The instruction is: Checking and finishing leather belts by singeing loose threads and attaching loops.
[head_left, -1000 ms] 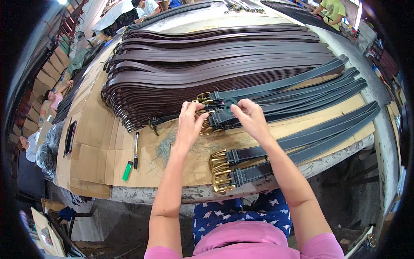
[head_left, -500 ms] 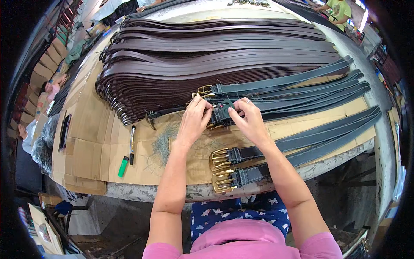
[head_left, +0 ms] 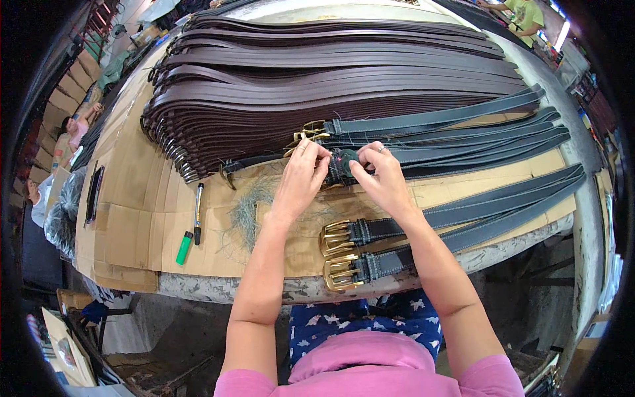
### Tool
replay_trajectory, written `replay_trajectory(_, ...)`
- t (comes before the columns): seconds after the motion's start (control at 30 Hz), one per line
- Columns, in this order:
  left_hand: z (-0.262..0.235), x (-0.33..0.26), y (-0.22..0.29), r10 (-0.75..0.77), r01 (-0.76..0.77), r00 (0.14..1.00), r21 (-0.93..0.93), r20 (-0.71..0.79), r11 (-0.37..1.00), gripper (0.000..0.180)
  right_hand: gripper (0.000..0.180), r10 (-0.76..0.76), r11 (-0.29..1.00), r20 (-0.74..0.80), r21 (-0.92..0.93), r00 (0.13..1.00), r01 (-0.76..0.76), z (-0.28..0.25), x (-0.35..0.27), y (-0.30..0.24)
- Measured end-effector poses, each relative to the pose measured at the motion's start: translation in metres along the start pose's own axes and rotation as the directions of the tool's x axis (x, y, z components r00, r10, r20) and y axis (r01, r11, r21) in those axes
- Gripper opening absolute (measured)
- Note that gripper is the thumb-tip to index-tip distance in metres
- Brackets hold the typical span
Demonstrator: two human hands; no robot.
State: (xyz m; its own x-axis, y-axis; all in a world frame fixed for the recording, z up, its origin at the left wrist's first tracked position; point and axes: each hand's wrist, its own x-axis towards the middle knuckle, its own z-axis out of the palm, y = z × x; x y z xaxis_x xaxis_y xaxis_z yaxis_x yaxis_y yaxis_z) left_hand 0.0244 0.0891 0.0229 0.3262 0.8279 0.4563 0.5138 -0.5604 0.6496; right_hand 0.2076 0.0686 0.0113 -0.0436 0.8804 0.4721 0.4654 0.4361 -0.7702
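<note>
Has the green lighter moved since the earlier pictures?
No: the green lighter lies beside the lower end of the marker on the cardboard, as before; only the camera view shifted.

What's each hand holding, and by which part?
Right hand: small dark green tool, by its right end. Left hand: cannot tell what, if anything, it pinches.

Hands point(head_left: 301, 184) close together, fingers point(head_left: 321, 168) bent, forearms point(head_left: 258, 264) converging

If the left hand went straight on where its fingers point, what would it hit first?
Probably the gold buckles on the black belts, just beyond the left hand; depth is unclear, so they may be touching.
</note>
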Motion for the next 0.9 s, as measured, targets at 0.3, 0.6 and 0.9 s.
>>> replay_trajectory(0.3, 0.0, 0.0, 0.002, -0.001, 0.001, 1.0, -0.026, 0.0, 1.0, 0.01, 0.018, -0.023, 1.0, -0.003, -0.011, 1.0, 0.023, 0.003, -0.001, 0.004)
replay_trajectory(0.6, -0.02, -0.006, 0.0, -0.064, 0.082, 0.987, 0.119, -0.144, 0.989, 0.005, 0.017, 0.039, 0.998, 0.019, 0.046, 0.999, -0.039, -0.002, -0.001, -0.008)
replay_trajectory(0.9, -0.015, -0.028, 0.021, 0.018, -0.013, 0.999, 0.167, -0.028, 0.986, 0.031, 0.012, -0.12, 0.985, 0.029, 0.128, 0.992, 0.115, -0.004, -0.006, -0.011)
